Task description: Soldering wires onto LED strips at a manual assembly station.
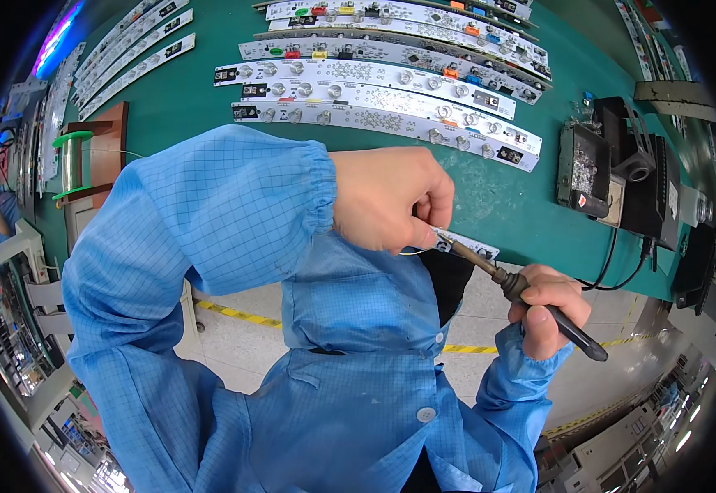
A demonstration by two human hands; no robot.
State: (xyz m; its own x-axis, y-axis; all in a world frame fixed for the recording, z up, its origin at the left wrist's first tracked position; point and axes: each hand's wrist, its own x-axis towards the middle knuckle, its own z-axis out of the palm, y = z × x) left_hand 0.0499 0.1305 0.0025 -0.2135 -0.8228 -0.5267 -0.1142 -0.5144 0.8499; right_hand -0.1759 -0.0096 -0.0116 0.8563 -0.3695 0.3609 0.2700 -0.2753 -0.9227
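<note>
So the right hand (551, 304) is gripping one soldering iron (512, 284), fingers wrapped round the black handle, and that's where I'd be holding it: it's probably light and stiff, with a tip to keep skin away from. The board strip (479, 247) is sitting by the near edge of the green desk (489, 197), just beside the left hand (395, 197). Those fingers are curling in narrow, but I can't tell what they're pinching. I'm guessing the strip is light and rigid but fragile around its parts, so edges only. Counting: one iron, one green-ended wire spool (72, 168), one small dark box (581, 168), and what's looking like three white strips (374, 119) in the nearest batch. The rear boards (399, 53) are overlapping too much for me to be counting them
</note>
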